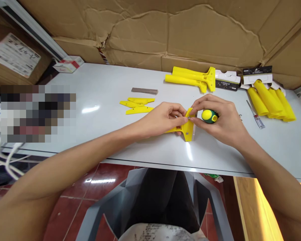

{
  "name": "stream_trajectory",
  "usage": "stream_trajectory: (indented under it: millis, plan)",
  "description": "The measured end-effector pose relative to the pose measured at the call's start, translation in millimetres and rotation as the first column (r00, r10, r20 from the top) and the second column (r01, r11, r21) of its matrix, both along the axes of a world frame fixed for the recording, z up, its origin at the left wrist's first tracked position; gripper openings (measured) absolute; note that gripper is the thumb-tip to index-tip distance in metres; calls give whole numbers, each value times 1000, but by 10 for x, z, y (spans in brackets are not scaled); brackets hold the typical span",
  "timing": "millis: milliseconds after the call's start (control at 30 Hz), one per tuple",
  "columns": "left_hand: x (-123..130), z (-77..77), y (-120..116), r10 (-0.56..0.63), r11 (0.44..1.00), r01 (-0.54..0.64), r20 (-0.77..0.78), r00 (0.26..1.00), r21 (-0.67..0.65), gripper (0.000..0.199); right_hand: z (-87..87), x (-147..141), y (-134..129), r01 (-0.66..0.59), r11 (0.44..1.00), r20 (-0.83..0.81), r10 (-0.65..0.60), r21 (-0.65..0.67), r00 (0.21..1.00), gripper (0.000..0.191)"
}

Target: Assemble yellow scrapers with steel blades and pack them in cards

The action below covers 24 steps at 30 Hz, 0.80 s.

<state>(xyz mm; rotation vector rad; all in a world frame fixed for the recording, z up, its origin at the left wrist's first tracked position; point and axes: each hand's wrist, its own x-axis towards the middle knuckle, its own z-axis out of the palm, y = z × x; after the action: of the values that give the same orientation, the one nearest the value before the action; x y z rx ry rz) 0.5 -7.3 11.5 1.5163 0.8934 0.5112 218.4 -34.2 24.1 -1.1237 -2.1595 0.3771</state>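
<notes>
A yellow scraper (188, 130) lies in my left hand (163, 117), whose fingers are closed around the head end of its handle. A metal blade edge shows along the right side of the scraper head, with a screw (187, 133) in its lower part. My right hand (219, 115) is closed, with a green and yellow screwdriver handle (209, 116) tucked in its palm. Its thumb and fingertips pinch at the upper part of the scraper head, by a small screw (189, 117). The screwdriver's shaft is not visible.
Several yellow cover strips (139, 109) and grey blades (144, 90) lie left of my hands. Behind are yellow scraper bodies (188, 79) and black-and-white packaging (227, 81). On the right are yellow handles (271, 100) and a clear-handled screwdriver (259, 120). Cardboard (140, 36) lines the back.
</notes>
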Motion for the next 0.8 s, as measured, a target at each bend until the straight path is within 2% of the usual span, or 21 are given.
stream_trajectory:
  millis: [233, 300, 367, 433, 500, 567, 633, 667, 700, 733, 800]
  plan:
    - [-5, 4, -15, -19, 1000, 19, 21, 1000, 22, 21, 70, 18, -24, -6, 999, 5, 6, -45, 1000, 7]
    - [-6, -3, -13, -21, 999, 20, 32, 999, 43, 21, 140, 91, -22, 58, 996, -12, -59, -68, 998, 6]
    - [-8, -10, -9, -15, 997, 13, 25, 1000, 78, 19, 219, 201, 9, 178, 982, -118, -185, -67, 976, 8]
    - [-14, -15, -8, -15, 985, 17, -12, 1000, 174, 20, 288, 326, 71, 266, 961, -352, -277, -81, 894, 9]
    - [-21, -19, -16, -25, 946, 46, -72, 997, 320, 23, 338, 439, 149, 243, 961, -586, -274, -133, 762, 12]
    - [-28, -28, -33, -22, 877, 94, -156, 987, 470, 24, 362, 524, 220, 186, 969, -695, -248, -164, 675, 18]
    - [-34, -48, -51, 33, 762, 103, -198, 980, 639, 21, 359, 582, 271, 162, 974, -709, -226, -158, 668, 22]
    - [-36, -64, -55, 77, 668, 84, -180, 981, 740, 18, 349, 602, 289, 161, 976, -701, -217, -147, 679, 24]
    - [-39, -83, -52, 116, 542, 53, -138, 984, 838, 15, 336, 617, 304, 172, 977, -704, -208, -123, 679, 26]
    - [-43, -106, -42, 143, 395, 21, -83, 986, 919, 12, 321, 628, 315, 190, 976, -715, -205, -102, 669, 28]
    - [-54, -154, 5, 151, 88, -20, 7, 989, 996, 7, 297, 633, 330, 241, 966, -728, -231, -93, 646, 35]
